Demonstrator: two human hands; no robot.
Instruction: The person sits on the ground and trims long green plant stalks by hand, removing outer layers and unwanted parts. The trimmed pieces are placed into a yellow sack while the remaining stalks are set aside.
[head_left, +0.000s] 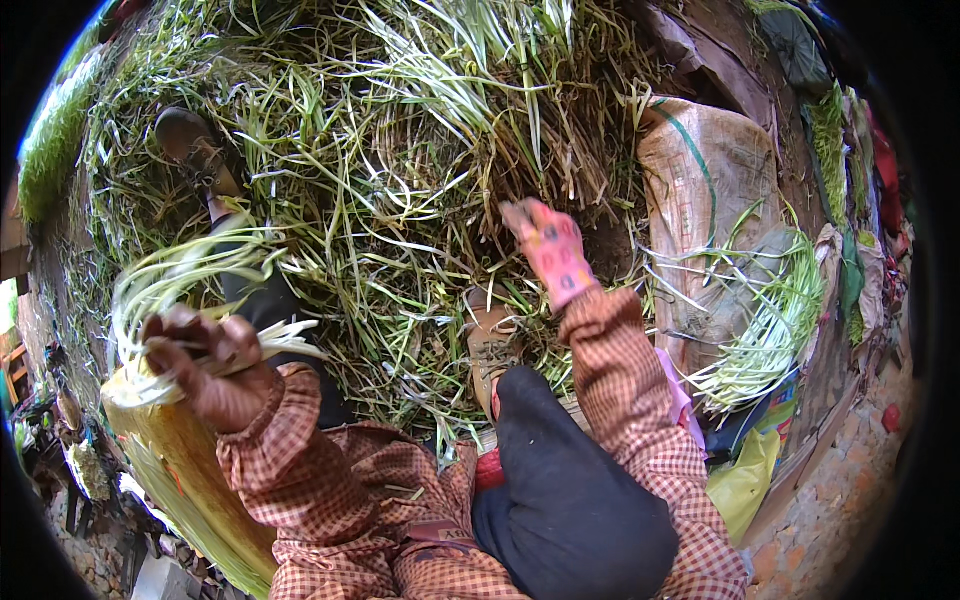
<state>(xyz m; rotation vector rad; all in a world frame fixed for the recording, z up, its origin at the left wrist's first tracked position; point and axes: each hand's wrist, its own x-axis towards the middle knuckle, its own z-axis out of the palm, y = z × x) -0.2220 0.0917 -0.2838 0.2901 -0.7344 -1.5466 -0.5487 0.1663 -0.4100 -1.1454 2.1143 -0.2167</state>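
Observation:
My left hand (217, 367) is closed around a bundle of long, thin leafy stalks with pale ends (165, 292), which look like chives or young garlic. The bundle bends over in a loop, blurred, above my left leg. My right hand (547, 247), in a pink patterned glove, hovers at the near edge of a heap of similar stalks with brown, dry bases (555, 142). Its fingertips are blurred, and I cannot make out anything between them. Loose green leaves and trimmings (360, 225) cover the ground between my shoes.
To the right lies a woven sack (712, 165) with a green stripe, and beside it a bunch of whitish-green stalks (780, 322). A yellow bag (742, 480) sits near my right elbow. A yellowish upright container or bundle (187, 457) stands at my left.

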